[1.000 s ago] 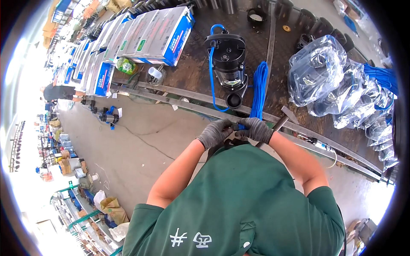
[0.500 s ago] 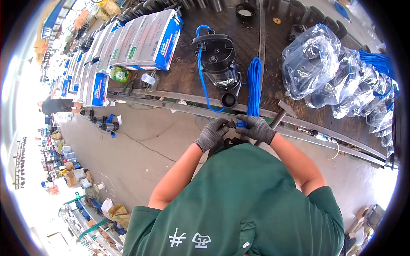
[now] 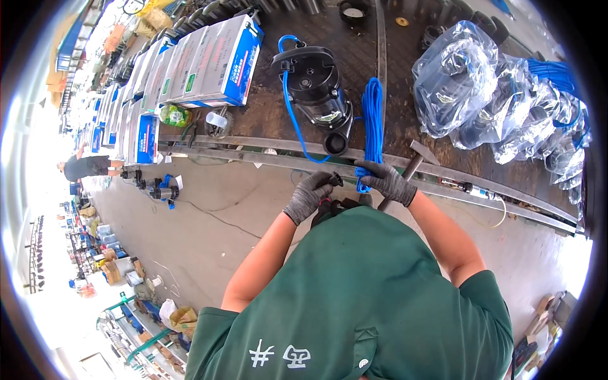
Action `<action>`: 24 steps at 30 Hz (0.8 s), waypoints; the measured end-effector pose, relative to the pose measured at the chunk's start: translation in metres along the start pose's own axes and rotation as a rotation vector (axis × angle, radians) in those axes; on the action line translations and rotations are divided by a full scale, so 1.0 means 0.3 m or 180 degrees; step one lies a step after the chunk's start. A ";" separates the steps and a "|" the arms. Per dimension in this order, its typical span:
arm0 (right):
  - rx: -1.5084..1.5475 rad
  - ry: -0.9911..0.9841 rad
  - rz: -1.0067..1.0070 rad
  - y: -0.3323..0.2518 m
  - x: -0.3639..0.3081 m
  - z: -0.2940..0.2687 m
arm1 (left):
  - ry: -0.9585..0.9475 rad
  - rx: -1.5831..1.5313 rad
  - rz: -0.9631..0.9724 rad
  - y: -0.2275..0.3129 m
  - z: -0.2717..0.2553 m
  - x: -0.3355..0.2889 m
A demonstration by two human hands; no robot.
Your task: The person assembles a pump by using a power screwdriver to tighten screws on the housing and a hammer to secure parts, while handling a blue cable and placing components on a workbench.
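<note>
A black submersible pump [image 3: 315,82] with a blue cable and a side outlet stands near the table's front edge. Beside it on the right lies a long bundle of blue cable [image 3: 372,120], its near end hanging over the edge. My right hand [image 3: 389,182], in a grey glove, is closed around that near end. In my left hand [image 3: 308,197], gloved too, the fingers pinch a small black part [image 3: 336,180] whose kind I cannot make out. The two hands are apart, just in front of the edge. A hammer [image 3: 423,154] rests on the edge right of my right hand.
Grey and blue boxes [image 3: 218,60] are stacked at the left. Pumps in clear plastic bags [image 3: 456,82] stand at the right. A jar [image 3: 219,121] sits by the edge. Another person [image 3: 88,167] is far left, near several pumps [image 3: 163,191] on the floor.
My hands were close together at the cable's end; now the left has drawn away from the right with the black part. The right stays on the cable. The whole view has shifted slightly.
</note>
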State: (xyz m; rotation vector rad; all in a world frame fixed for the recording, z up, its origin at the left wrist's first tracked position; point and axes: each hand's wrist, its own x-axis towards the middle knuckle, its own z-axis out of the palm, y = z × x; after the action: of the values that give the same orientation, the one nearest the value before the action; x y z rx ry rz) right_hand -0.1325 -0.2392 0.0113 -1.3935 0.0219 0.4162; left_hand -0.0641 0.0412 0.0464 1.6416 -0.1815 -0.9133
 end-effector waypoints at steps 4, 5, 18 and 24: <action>0.0161 -0.0054 0.0019 0.007 0.022 -0.004 | -0.0077 0.0143 0.0177 -0.025 -0.010 0.017; 0.0135 -0.0060 -0.0078 0.015 0.027 -0.002 | -0.0098 0.0190 0.0192 -0.031 -0.013 0.020; -0.1241 -0.0258 -0.0248 -0.063 0.041 0.015 | -0.0280 0.1055 0.0127 0.062 0.039 0.041; -0.1344 0.0089 -0.0769 -0.053 0.052 0.034 | -0.0156 0.1373 0.0442 -0.019 0.025 0.103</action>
State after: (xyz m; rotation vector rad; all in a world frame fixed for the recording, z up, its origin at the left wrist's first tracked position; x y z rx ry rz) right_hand -0.1157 -0.2269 0.0244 -1.7933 -0.2208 0.2041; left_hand -0.0498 0.0196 0.0271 1.9733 -0.5508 -0.8467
